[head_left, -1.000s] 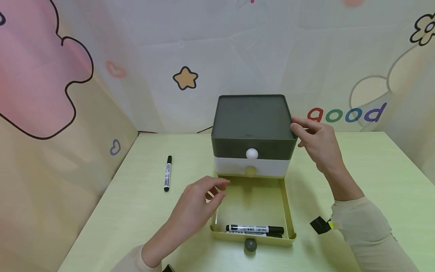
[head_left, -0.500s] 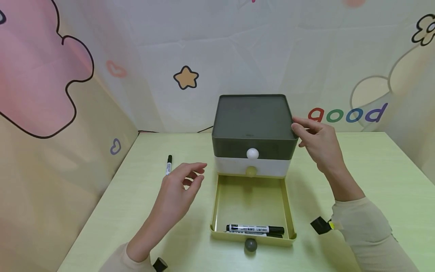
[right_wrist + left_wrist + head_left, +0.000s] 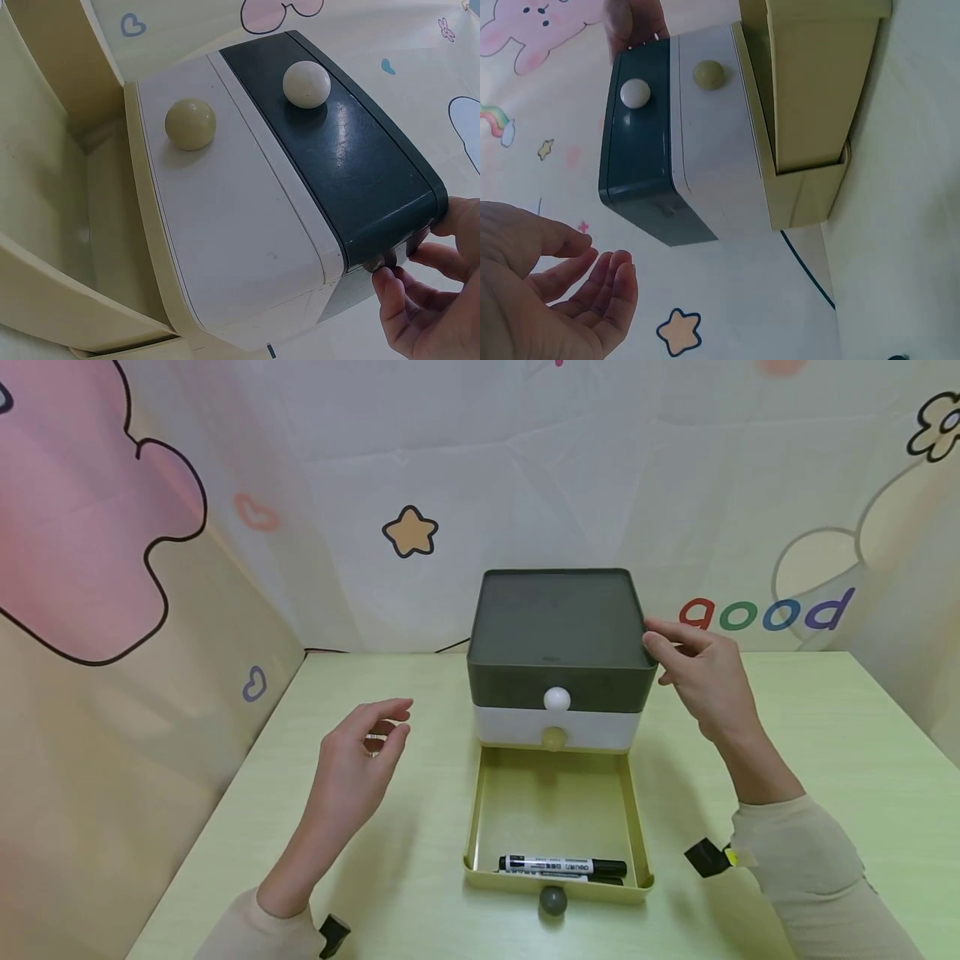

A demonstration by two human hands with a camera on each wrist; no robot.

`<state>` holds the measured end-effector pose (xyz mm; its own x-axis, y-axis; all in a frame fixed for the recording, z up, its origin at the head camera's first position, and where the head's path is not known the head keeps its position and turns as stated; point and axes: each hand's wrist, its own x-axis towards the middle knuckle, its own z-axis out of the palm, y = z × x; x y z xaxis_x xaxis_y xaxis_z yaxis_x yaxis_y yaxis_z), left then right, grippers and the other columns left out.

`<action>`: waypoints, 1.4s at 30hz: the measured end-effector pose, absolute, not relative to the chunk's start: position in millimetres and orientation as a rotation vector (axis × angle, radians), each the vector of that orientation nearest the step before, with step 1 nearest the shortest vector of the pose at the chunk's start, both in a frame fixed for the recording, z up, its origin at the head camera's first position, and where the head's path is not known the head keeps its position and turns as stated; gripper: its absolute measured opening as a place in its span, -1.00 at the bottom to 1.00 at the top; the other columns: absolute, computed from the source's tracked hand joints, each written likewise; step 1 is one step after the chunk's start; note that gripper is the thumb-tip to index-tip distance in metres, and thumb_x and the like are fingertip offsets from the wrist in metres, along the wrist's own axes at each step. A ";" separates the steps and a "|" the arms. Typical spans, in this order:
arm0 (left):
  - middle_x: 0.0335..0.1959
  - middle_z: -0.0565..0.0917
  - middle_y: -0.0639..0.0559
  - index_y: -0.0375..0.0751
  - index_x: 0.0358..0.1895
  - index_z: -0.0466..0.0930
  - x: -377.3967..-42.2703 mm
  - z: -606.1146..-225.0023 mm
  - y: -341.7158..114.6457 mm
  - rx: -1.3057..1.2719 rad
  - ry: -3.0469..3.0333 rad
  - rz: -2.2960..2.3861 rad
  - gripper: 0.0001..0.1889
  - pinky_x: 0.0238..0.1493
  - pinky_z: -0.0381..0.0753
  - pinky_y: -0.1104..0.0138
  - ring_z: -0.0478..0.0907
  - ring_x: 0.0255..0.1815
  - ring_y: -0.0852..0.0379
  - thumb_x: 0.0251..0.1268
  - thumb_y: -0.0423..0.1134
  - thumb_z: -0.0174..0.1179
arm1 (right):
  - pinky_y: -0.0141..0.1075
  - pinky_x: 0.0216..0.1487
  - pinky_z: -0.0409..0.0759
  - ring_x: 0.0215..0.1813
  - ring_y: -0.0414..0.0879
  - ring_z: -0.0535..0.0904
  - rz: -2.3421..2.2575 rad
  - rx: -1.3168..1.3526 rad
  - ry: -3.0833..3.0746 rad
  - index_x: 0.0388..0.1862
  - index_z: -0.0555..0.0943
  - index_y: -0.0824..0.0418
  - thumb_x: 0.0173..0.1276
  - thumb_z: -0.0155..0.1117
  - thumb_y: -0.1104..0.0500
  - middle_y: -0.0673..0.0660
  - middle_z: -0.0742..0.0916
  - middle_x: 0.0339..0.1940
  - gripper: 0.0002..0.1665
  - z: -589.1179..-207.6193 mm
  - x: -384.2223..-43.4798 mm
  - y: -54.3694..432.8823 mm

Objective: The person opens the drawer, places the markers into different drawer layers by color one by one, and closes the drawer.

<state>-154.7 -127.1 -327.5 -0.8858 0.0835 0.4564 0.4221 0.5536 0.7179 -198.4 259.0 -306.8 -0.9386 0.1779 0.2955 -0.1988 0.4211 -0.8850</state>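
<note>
A desktop drawer box (image 3: 558, 622) has a dark grey top tier, a white middle tier and a yellow bottom drawer (image 3: 637, 827) pulled out towards me. Two whiteboard markers (image 3: 555, 865) with black caps lie in that drawer along its front wall. My left hand (image 3: 352, 777) hovers over the table left of the box, fingers loosely bent, holding nothing. At the box's upper right edge my right hand (image 3: 701, 681) holds the rim, its fingertips (image 3: 386, 279) against the side. The marker on the left of the table is hidden behind my left hand.
White (image 3: 557, 699) and yellow-green (image 3: 553, 739) knobs stick out from the upper tiers, and a dark knob (image 3: 553, 901) from the drawer front. A patterned cloth backdrop (image 3: 555, 485) rises behind the pale table (image 3: 810, 760). A thin dark cable (image 3: 808, 270) runs behind the box.
My left hand has moved left from over the open drawer's left side to above the table, covering the loose marker. The right hand stays at the box's edge.
</note>
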 end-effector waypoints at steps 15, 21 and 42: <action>-0.03 0.75 -0.14 -0.25 0.27 0.63 -191.7 -340.4 -155.1 -0.177 -2.470 -1.268 -0.66 -0.03 0.61 0.35 0.68 -0.05 -0.02 0.50 -0.39 0.17 | -0.51 -0.33 0.54 -0.31 -0.23 0.54 1.520 0.012 -2.346 0.42 0.56 0.21 0.60 0.20 0.05 -0.03 0.63 0.09 -0.49 -306.3 -198.2 259.1; 0.00 0.74 -0.16 -0.26 0.33 0.58 -208.3 -351.0 -165.9 -0.103 -2.502 -1.240 -0.62 -0.02 0.59 0.29 0.68 -0.02 -0.05 0.52 -0.36 0.11 | -0.52 -0.32 0.55 -0.29 -0.22 0.53 1.527 0.023 -2.332 0.42 0.56 0.21 0.60 0.20 0.05 -0.06 0.63 0.08 -0.49 -306.4 -197.8 259.2; 0.04 0.70 -0.23 -0.34 0.34 0.54 -251.3 -384.0 -176.0 0.094 -2.729 -1.142 -0.56 -0.38 0.45 0.28 0.62 -0.22 -0.10 0.47 -0.29 0.05 | -0.51 -0.32 0.57 -0.25 -0.22 0.53 1.534 0.035 -2.328 0.40 0.57 0.23 0.59 0.22 0.04 0.00 0.64 0.12 -0.49 -306.3 -196.8 259.2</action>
<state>-251.3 -176.0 -384.0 -0.9815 -0.1276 0.1424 0.0119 0.7027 0.7114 -196.8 259.2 -306.3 -0.9379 0.1701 0.3022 -0.2105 0.4133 -0.8859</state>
